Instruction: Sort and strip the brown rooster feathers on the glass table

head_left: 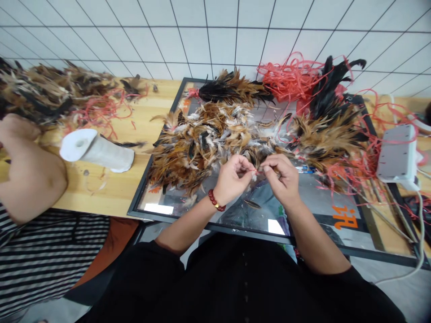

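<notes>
Over the glass-topped panel (218, 214), my two hands meet with fingertips nearly touching. My left hand (235, 178), with a dark red bead bracelet (215, 200) at the wrist, pinches a small bunch of feathers (255, 177) by its pale quill end. A bit of pink string shows at that spot. My right hand (283, 179) is closed in a pinch on the string's end, mostly hidden by the fingers. Just beyond lies a wide heap of brown and white feathers (202, 139). One loose dark feather (252, 204) rests on the glass below my hands.
A tangle of pink string (289, 78) sits at the back, near a dark feather bundle (232, 87) and another bundle (332, 134). A white power strip (396, 153) stands right. To the left are a white roll (101, 150), more feathers (50, 87) and another person's arm (30, 172).
</notes>
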The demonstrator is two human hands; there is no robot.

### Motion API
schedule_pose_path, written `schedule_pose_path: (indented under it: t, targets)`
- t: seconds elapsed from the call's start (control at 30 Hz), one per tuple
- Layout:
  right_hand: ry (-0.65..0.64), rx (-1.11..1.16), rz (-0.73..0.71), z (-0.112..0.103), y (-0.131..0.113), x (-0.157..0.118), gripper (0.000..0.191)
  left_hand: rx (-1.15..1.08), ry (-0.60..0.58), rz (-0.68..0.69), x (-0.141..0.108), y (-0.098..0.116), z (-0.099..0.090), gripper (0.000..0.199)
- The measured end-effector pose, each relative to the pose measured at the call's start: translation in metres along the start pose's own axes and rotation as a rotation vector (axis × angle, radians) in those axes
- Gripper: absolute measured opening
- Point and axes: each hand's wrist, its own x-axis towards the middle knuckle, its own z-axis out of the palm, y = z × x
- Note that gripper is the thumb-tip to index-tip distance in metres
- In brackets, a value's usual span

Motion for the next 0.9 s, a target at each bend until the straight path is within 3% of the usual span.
schedule_pose_path:
  t: [0.13,0.27,0.57,0.9]
  targets:
    - [-0.119,-0.013,-0.024,0.003,0.005,-0.001,0.019,0.288,-0.022,0.182,-0.006,-0.002,0.000,0.013]
    - [-0.189,-0.138,-0.049,0.005,0.009,-0.004,0.020,0.433,0.014,0.244,-0.009,-0.005,-0.001,0.010]
    - [-0.221,-0.089,0.021,0.002,0.012,-0.001,0.014,0.413,0.087,0.217,-0.007,-0.002,-0.001,0.012]
    - [-0.258,0.116,0.172,0.000,0.016,0.001,0.014,0.534,0.070,0.270,-0.009,-0.001,-0.003,0.007]
